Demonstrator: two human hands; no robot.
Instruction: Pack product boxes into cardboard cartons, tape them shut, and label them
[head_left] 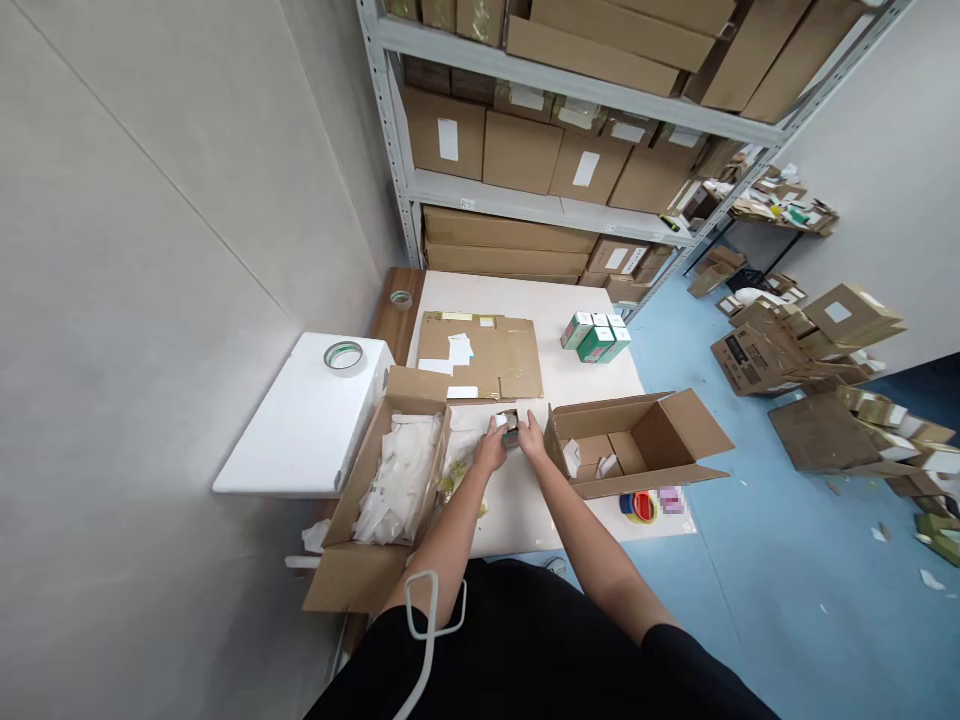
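Note:
Between my two hands is a small box, dark at its near side, with something whitish at its top that is too small to make out. My left hand grips its left side, and my right hand has its fingers closed on the right side. Left of my hands stands an open carton filled with white plastic wrapping. Close by my right hand is another open carton, with a few white paper scraps on its bottom. Clear wrapping with yellow bits lies beside my left forearm.
A flattened cardboard sheet with white papers lies on the table. Several green-and-white boxes stand at the far right. Tape rolls lie near the front edge; another tape roll sits on a white surface. Shelving holds cartons behind.

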